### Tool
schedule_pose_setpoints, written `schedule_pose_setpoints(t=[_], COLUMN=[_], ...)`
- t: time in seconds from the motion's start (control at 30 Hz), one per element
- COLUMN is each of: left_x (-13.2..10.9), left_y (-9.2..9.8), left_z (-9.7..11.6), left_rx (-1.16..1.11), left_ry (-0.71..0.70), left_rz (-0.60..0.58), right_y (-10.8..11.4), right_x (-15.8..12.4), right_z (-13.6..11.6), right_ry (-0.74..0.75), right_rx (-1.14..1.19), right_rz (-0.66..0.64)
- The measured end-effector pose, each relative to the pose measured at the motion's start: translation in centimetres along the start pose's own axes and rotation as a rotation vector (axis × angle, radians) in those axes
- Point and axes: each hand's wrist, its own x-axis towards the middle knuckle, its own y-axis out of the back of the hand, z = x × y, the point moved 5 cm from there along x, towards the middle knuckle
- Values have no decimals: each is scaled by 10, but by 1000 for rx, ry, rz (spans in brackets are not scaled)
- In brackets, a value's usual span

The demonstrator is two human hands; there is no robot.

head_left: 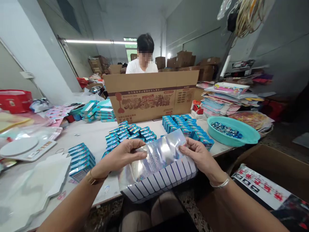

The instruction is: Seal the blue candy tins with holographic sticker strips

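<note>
Between my two hands is a shiny silver holographic box (156, 158), tilted at the table's front edge above my lap. Its near side shows a row of white panels with rounded ends, split by dark lines. My left hand (129, 154) grips its upper left part, thumb lying along the silver surface. My right hand (196, 154) pinches the right end between thumb and fingers. Just beyond the box, rows of small blue boxes (124, 133) stand on the table, with another block of blue boxes (181, 124) to the right.
A large brown carton (154, 96) stands across the table, a person (142, 66) behind it. At right are a turquoise basin (231, 141) of shiny pieces and an open carton (265, 158). At left are a white scale (29, 149), white folded sheets (38, 183) and more blue boxes (80, 161).
</note>
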Motion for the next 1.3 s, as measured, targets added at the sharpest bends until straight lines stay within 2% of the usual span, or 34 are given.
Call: schedule_pose_setpoints(t=[0.07,0.17,0.23,0.3,0.37,0.43,0.47,0.5,0.57,0.63,0.7,0.8,1.03,1.17,1.3], left_x=[-16,-42,-57,-69,-76,-79,-79,-78,-74,-70,-70,-73,-82,-89,-93], left_y=[13,22,11,-11,-38,-62,-72,-79,-90,-96,-98,-101,-121,-127,-131], left_z=[-8,-34,-59,-82,-99,-109,-111,-111,-109,-104,-101,-102,-130,-136,-134], left_rx=[-64,-241,-413,-552,-639,-677,-683,-685,-673,-644,-626,-648,-881,-836,-746], left_ry=[53,143,192,227,271,319,338,352,361,360,372,401,505,529,535], left_rz=[49,255,422,555,623,625,604,573,506,473,490,548,595,646,649], right_y=[-3,-5,-8,-7,0,4,-2,-14,-47,-81,-104,-119,-116,-117,-117], right_x=[-7,-24,-36,-47,-55,-62,-63,-63,-57,-48,-39,-30,-32,-37,-37], right_z=[12,45,71,91,96,79,66,54,38,37,44,61,94,99,102], right_ry=[-11,-89,-157,-180,-71,188,346,488,672,680,594,492,261,181,140], right_rx=[52,144,191,156,-30,-350,-517,-668,-864,-920,-876,-748,-614,-572,-516], right_rz=[71,143,166,198,314,432,427,355,55,-241,-390,-419,-465,-485,-479])
